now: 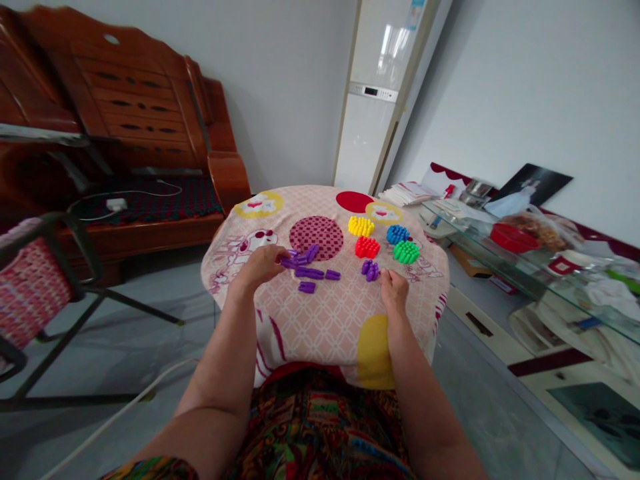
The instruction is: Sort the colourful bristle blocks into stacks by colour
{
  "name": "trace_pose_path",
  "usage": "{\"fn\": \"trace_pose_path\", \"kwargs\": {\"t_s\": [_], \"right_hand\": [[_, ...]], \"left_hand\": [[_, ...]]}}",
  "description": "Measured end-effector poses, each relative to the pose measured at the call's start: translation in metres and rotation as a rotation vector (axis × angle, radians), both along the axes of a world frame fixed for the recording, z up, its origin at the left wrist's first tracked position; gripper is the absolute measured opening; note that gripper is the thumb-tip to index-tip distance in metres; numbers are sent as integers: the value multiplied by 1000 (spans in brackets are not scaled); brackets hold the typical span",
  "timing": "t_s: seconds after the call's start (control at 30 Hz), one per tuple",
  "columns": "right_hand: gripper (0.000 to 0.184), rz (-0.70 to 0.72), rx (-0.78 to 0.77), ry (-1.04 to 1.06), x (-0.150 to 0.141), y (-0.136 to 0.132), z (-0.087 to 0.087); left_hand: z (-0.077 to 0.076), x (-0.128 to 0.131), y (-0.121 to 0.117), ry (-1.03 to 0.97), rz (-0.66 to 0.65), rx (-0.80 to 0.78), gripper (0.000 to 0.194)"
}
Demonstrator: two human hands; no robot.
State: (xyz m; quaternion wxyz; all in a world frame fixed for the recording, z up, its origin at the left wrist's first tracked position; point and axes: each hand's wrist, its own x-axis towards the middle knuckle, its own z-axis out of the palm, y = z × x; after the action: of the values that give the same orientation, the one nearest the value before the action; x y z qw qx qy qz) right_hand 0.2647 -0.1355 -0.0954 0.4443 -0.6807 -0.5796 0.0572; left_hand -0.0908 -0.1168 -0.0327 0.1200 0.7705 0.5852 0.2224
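My left hand is at the left of the table, its fingers bent around the end of a purple plastic piece in a loose pile. More purple pieces lie flat beside it, some end to end, with a short one nearer me. My right hand is closed, with fingertips just right of a small cluster of purple pieces; what it holds, if anything, is hidden. Behind that cluster stand tight groups of small knobbly pieces: red, yellow, blue and green.
A patterned cloth covers the round table. To the right, a glass-topped cabinet carries papers, a red bowl and bags. A wooden bench and a folding chair stand left; a tall white air conditioner is behind.
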Motion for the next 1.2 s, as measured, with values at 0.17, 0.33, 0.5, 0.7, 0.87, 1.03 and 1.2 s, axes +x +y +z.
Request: {"fn": "trace_pose_path", "kwargs": {"t_s": [0.17, 0.33, 0.5, 0.7, 0.87, 1.03, 1.2], "right_hand": [[38, 11, 1, -5, 0, -1, 1], [39, 2, 8, 6, -1, -1, 2], [38, 15, 16, 10, 0, -1, 1], [38, 13, 8, 12, 0, 0, 1], [37, 25, 2, 18, 0, -1, 1], [38, 20, 11, 3, 0, -1, 2], [37, 19, 15, -11, 0, 0, 2]], "left_hand": [[1, -10, 0, -94, 44, 11, 37], [3, 0, -3, -12, 86, 38, 36], [-7, 25, -6, -7, -29, -66, 32], [-14, 34, -6, 18, -13, -64, 27], [-5, 20, -8, -18, -38, -77, 25], [1, 0, -5, -7, 28, -80, 27], [3, 6, -9, -6, 57, -12, 30]]}}
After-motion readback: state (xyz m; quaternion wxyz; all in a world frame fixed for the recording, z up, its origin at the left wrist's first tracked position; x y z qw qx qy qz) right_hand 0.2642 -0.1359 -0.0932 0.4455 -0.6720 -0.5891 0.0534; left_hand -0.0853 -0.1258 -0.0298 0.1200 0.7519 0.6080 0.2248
